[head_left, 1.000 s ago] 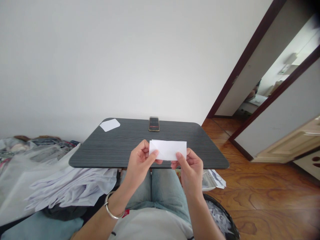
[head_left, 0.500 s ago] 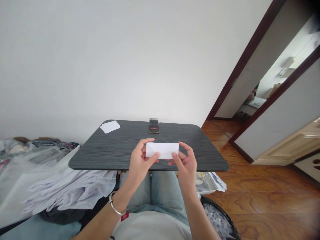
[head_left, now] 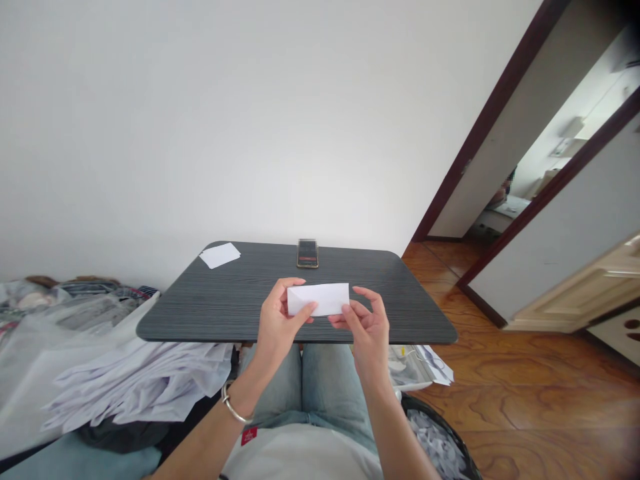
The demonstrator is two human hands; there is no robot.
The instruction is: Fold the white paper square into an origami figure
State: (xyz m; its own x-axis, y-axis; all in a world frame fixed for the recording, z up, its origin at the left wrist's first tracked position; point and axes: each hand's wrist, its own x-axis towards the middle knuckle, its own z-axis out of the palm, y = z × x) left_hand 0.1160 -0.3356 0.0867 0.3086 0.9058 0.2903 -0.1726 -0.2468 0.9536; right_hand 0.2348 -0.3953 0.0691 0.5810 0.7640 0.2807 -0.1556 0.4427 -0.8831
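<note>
A folded strip of white paper (head_left: 323,297) is held up over the near part of the dark table (head_left: 240,300). My left hand (head_left: 280,313) grips its left end, thumb in front and fingers behind. At the right end, my right hand (head_left: 365,321) pinches the lower corner between thumb and fingers, while its index finger is raised apart from the paper. A small stack of white paper sheets (head_left: 220,255) lies at the table's far left corner.
A phone (head_left: 307,254) sits at the table's back edge by the white wall. Left of the table is a pile of white cloth or paper (head_left: 150,380). To the right, below the table, are a tray (head_left: 413,373) and a dark bin of paper scraps (head_left: 437,443).
The folded paper and both hands have shifted slightly left. My right index finger has come away from the paper's upper right corner.
</note>
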